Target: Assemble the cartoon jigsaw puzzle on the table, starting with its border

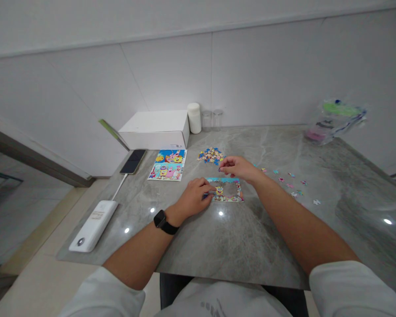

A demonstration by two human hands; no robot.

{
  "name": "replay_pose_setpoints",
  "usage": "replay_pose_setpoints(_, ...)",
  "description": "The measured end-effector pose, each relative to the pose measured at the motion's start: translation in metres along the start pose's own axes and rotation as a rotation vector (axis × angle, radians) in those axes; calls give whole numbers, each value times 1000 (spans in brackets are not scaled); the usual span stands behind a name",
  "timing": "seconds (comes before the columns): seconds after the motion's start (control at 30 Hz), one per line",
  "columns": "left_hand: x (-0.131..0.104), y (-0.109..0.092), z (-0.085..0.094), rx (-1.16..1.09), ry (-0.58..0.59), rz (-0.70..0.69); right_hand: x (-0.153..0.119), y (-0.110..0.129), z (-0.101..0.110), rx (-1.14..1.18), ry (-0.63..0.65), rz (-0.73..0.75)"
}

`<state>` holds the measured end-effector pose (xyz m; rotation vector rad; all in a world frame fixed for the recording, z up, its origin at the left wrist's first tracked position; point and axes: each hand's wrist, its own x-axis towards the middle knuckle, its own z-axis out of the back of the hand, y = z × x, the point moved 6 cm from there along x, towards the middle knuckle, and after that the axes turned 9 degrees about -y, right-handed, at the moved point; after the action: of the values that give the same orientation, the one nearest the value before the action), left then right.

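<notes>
A partly assembled cartoon jigsaw puzzle point(236, 198) lies flat before me, its border joined and a gap showing grey tabletop inside. My left hand point(196, 197) rests over the puzzle's left edge, thumb and fingers apart, covering that side. Just above the puzzle's top edge, my right hand point(236, 167) pinches a small dark puzzle piece point(219, 169) between thumb and fingertips. Behind it sits a heap of loose puzzle pieces point(211, 155). More single pieces point(281, 179) are scattered to the right, some partly behind my right forearm. A printed picture sheet point(167, 165) with cartoon characters lies left of the heap.
A phone point(133, 161) is cabled to a white power bank point(94, 226) along the table's left side. At the back stand a white box point(155, 127), a white bottle point(194, 119) and two clear glasses point(217, 119). A plastic bag point(333, 122) sits back right.
</notes>
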<state>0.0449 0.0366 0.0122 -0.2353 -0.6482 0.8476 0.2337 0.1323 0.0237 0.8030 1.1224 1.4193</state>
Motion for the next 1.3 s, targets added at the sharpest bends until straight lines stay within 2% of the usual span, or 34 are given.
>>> replay_pose_setpoints(0.13,-1,-1,-1,12,2,-11,3,-3,-5,-65,11,59)
replay_pose_setpoints(0.27,-1,-2,0,31,13,-31,5,-9,-15,-131,93,94)
replay_pose_setpoints(0.43,-1,-3,-1,45,41,-47,1,-15,-27,-420,145,128)
replay_pose_setpoints(0.6,-1,-6,-1,55,71,-51,-4,-13,-29,-657,133,152)
replay_pose_setpoints(1.3,-2,-9,-3,59,124,-34,-7,-11,-36,-820,90,191)
